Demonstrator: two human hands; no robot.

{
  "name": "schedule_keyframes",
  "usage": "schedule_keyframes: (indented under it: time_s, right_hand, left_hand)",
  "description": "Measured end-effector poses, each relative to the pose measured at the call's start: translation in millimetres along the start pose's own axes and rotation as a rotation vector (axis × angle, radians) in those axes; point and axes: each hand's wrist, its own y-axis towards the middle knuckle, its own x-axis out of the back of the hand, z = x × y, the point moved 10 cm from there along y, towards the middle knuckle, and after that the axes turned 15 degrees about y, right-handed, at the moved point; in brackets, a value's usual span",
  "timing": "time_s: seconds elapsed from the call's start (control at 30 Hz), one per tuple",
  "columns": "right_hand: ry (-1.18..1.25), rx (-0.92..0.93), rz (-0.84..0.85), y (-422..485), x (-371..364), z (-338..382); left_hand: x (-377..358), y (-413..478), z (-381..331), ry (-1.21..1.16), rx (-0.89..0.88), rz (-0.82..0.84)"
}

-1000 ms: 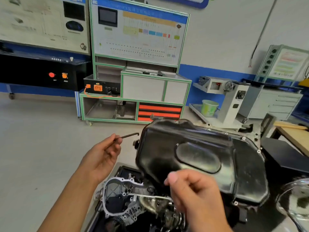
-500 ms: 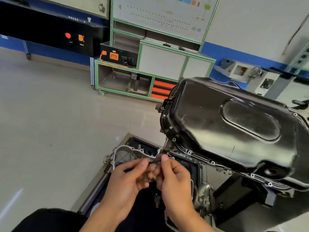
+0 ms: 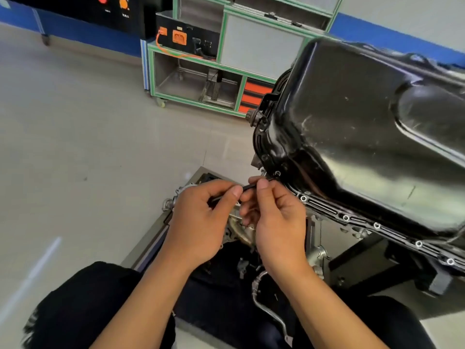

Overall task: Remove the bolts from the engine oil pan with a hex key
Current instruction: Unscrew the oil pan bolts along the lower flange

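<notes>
My left hand and right hand both pinch the thin black hex key. Its shaft aims up-right at the silver corner bolt of the glossy black oil pan, just beyond.

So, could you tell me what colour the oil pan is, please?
The oil pan is glossy black, seen best in the head view.

Automotive training workshop: green-framed trainer cabinet with orange connector stands behind a stand-mounted engine oil pan on grey floor.
</notes>
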Motion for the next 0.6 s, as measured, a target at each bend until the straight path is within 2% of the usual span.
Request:
schedule_keyframes:
  time_s: [0.33, 0.6]
  right_hand:
    - [-0.004, 0.020, -0.026, 5.9, 1.8, 2.3]
    - [0.043, -0.002, -0.067, 5.0, 3.2, -5.3]
  left_hand:
    - [-4.5, 6.8, -3.8, 0.008, -0.047, -0.047]
    - [-6.8, 12.0, -2.7, 0.055, -0.052, -0.011]
